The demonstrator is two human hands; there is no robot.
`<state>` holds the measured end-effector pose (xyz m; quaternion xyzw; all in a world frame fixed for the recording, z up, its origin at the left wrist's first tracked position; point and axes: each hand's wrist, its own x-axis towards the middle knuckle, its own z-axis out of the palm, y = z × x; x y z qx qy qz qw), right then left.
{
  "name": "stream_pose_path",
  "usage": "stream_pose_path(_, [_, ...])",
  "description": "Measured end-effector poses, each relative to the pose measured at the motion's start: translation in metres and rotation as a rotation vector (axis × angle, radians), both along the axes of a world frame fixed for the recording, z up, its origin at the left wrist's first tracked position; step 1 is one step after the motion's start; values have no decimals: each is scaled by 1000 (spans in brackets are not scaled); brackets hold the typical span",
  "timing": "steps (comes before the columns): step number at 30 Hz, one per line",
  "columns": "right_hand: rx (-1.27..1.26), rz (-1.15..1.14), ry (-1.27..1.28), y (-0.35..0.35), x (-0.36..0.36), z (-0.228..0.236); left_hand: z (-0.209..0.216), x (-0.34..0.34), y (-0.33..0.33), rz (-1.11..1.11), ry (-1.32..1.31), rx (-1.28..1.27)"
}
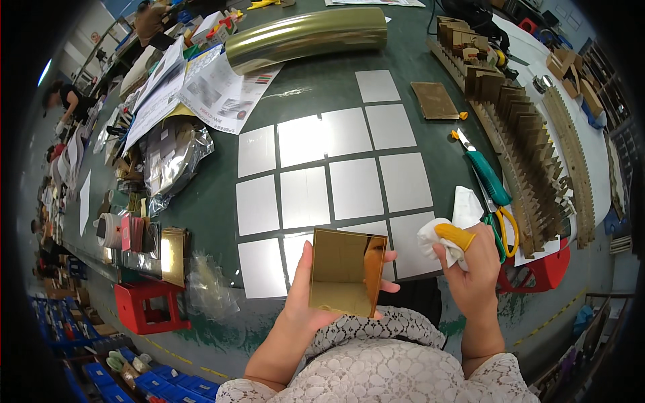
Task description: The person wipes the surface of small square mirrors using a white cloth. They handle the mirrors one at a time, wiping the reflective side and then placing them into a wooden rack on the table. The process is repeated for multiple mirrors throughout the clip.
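My left hand (pixel 302 302) holds a gold mirrored square sheet (pixel 346 272) upright in front of my chest, thumb on its left edge and fingers behind it. My right hand (pixel 474 269) grips a crumpled white cloth (pixel 433 236) just right of the sheet; a yellow rubber cot (pixel 455 236) covers one fingertip. Beyond both hands, several silvery square sheets (pixel 332 178) lie in a grid on the dark green table (pixel 222 195).
Green-handled cutter (pixel 487 176) and yellow-handled scissors (pixel 502 228) lie right of the grid. A slotted cardboard rack (pixel 531 148) runs along the right. A gold foil roll (pixel 306 37) lies at the back. Foil bags, papers and red stools (pixel 144 305) sit left. Other people work at far left.
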<state>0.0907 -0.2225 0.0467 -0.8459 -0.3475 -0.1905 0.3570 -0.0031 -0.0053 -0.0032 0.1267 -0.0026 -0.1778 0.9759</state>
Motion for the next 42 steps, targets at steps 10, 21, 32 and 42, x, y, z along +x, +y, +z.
stream_pose_path(10, [-27,91,17,3,-7,6,2,-1,-2,49,107,106])
stream_pose_path(21, [-34,189,-31,17,-4,8,0,-1,-4,19,113,243])
stream_pose_path(32, [-192,162,-38,20,3,10,4,-1,-7,39,152,311])
stream_pose_path(42, [-154,-47,0,-1,8,7,-2,4,-4,15,100,156])
